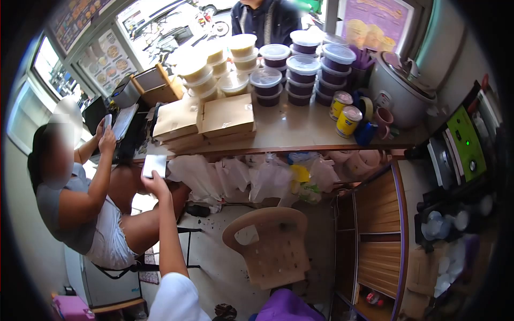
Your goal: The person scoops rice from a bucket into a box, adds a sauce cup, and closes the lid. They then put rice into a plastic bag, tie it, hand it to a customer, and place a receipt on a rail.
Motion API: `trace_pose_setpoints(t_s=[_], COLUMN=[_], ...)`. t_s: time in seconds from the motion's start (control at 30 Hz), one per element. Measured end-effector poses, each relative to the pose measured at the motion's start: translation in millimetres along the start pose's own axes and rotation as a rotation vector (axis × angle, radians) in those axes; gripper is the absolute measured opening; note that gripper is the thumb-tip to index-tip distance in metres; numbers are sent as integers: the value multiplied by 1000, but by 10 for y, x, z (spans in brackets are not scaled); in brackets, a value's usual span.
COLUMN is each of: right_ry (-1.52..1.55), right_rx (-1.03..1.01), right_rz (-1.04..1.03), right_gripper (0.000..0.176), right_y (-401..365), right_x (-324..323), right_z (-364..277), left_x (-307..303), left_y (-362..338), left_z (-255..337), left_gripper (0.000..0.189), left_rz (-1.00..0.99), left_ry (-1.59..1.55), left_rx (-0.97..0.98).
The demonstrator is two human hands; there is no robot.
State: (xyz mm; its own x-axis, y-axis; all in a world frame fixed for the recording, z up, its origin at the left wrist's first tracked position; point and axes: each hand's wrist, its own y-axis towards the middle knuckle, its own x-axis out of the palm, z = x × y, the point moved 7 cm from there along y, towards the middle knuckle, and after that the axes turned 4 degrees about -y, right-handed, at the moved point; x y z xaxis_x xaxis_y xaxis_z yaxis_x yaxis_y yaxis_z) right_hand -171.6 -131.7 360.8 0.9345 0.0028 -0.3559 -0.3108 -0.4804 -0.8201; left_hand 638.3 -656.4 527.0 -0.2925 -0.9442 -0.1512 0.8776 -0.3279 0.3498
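Note:
My left arm, in a white sleeve, stretches forward from the bottom of the head view. My left hand (155,184) is closed on the lower edge of a flat white rectangle (156,165), thumb on top. Whether it is paper or a bright screen I cannot tell. It is held up in front of the counter edge, near the knees of a seated person (67,198), who holds a phone (107,122) in both hands. Just beyond my hand, brown cardboard boxes (175,117) lie on the counter (300,128). My right hand is out of view.
Stacked tubs with pale (243,45) and purple (302,67) contents line the counter, beside yellow cans (349,120) and a large cooker (399,88). Plastic bags (273,179) hang below. A tan chair (270,249) stands ahead, shelves (377,257) at right. Another person (267,21) is outside.

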Motion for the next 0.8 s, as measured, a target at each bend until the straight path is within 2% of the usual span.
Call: trace_pose_setpoints(t_s=[0.03,0.07,0.1,0.13,0.17,0.2,0.27,0.3,0.33,0.37,0.43,0.47,0.57,0.6,0.63,0.67,0.73,0.8], right_ry=[-46,107,-13,70,161,325,532,652,756,771,785,880,1132,1202,1118,1171,770,597], right_rx=[-122,-123,-59,-152,-262,-377,-600,-691,-790,-772,-697,-625,-785,-888,-936,-1052,-1178,-1218], right_rz=[8,-87,-229,-262,-368,-456,-443,-323,-212,-20,330,425,791,888,976,1106,1505,1718], right_gripper=[19,18,39,34,36,42,52,51,49,47,43,34,32,32,36,38,39,30], right_y=[93,109,80,-365,-501,-687,-1020,-1100,-1187,-1356,-1966,-2152,-2553,-2782,-3030,-3362,-4083,-4480], right_x=[133,351,515,661,768,818,681,493,247,-115,-793,-1035,-1683,-1973,-2318,-2716,-3674,-4666], right_z=[9,-207,-535,-1479,-1881,-2216,-2679,-2770,-2791,-2727,-2607,-2449,-1898,-1790,-1608,-1522,-1274,-957], left_x=[-222,-433,-476,-517,-562,-598,-736,-847,-945,-1037,-1151,-1219,-1468,-1573,-1689,-1802,-1890,-1947], left_y=[-597,-1193,-1983,-2627,-3268,-3895,-4915,-5237,-5578,-5865,-6371,-6613,-7332,-7567,-7780,-7961,-8271,-8543], left_z=[317,507,1065,1257,1501,1740,2215,2661,2833,2975,3237,3387,4216,4472,4703,4861,5054,5172], left_gripper=[38,36,35,29,23,21,29,24,23,22,20,20,31,33,34,35,35,35], left_rz=[9,-43,-232,-442,-653,-891,-1430,-1548,-1697,-1831,-2002,-2075,-2305,-2375,-2443,-2508,-2490,-2477], left_ry=[-121,11,-135,-202,-256,-393,-577,-590,-668,-742,-779,-785,-1044,-1089,-1131,-1172,-1143,-1085], left_rx=[144,199,33,5,-15,-198,-380,-307,-285,-259,-354,-405,-290,-306,-322,-336,-208,-122])
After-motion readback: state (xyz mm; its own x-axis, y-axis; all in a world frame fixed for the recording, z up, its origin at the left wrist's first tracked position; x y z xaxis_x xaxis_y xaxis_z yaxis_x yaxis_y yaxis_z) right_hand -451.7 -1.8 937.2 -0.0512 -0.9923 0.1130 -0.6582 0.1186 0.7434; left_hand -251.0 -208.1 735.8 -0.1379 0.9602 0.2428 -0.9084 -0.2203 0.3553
